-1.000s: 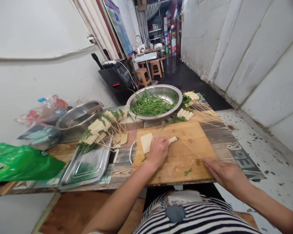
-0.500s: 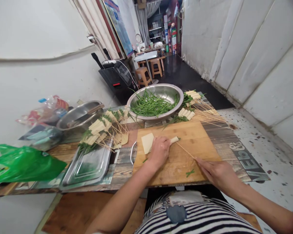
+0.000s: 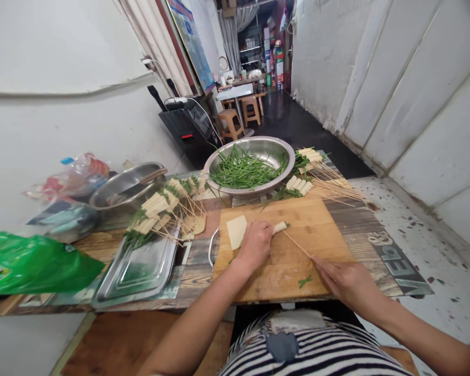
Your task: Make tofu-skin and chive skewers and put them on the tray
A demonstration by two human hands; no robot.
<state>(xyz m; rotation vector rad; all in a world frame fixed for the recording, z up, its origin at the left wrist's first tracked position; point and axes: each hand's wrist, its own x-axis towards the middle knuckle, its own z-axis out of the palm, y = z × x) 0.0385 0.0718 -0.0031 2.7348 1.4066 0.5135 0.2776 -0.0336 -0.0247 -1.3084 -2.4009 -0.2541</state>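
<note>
My left hand presses a tofu-skin roll against the wooden cutting board, fingers closed over it. Green shows at the roll's open end. In my right hand is a thin bamboo skewer, pinched near its lower end. Its upper end meets the roll; how deep it goes in is hidden. A flat pale tofu-skin sheet lies partly under my left hand. Short green scraps lie on the board near my right hand.
Behind the board stands a steel bowl of green chives. Finished skewers lie to its right, others on a steel tray at left. Further left are a second bowl and a green bag.
My right hand has shifted slightly up and left with the skewer, and less of the skewer shows between hand and roll. My left hand stays on the roll.
</note>
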